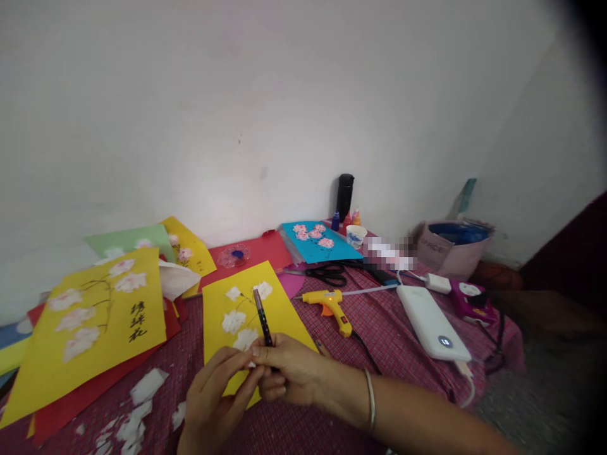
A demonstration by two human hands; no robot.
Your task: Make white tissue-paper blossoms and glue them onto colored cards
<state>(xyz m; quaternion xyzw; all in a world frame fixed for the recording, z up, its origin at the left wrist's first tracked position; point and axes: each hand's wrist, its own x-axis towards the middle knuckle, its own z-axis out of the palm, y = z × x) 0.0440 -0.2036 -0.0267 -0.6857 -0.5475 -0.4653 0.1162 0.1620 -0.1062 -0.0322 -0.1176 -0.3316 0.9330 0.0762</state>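
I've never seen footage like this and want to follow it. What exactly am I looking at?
There's no machine here: one picture, taken by a camera worn on a person's head, looking forward and down at their own bare hands. The right hand, below a bracelet, holds a dark pen. The left hand meets it at a small white bit, too small to identify. Beneath lies a yellow sheet with white paper flowers. Around it on the checked cloth are torn white scraps, a yellow glue gun, scissors and a white power bank.
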